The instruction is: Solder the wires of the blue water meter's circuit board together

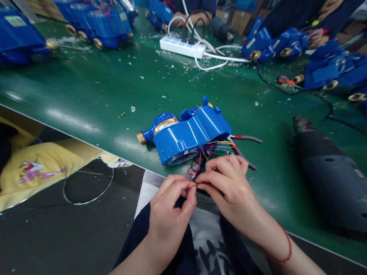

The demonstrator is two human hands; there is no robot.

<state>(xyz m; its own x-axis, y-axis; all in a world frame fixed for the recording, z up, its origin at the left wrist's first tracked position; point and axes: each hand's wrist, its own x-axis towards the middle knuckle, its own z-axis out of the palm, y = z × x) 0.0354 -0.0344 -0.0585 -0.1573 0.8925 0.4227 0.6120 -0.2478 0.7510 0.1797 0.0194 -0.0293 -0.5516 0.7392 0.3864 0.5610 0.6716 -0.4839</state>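
My left hand (174, 208) pinches a thin red wire (192, 178) between thumb and forefinger. Right beside it, my right hand (226, 185) is closed in a pinch on the same thin wires, the fingertips of both hands nearly touching. The wires run out of a blue water meter (189, 133) lying on its side at the table's front edge, its brass threaded end (141, 138) pointing left. A bundle of coloured wires (213, 147) hangs from the open housing. Pliers with red and grey handles (243, 152) lie partly behind the meter and my right hand.
A dark heat gun (329, 172) lies at the right. Further back are a white power strip (182, 46) with cables, an orange-handled tool (285, 80) and several blue meters (106, 25). Other people's hands (317, 38) work across the green table (86, 88).
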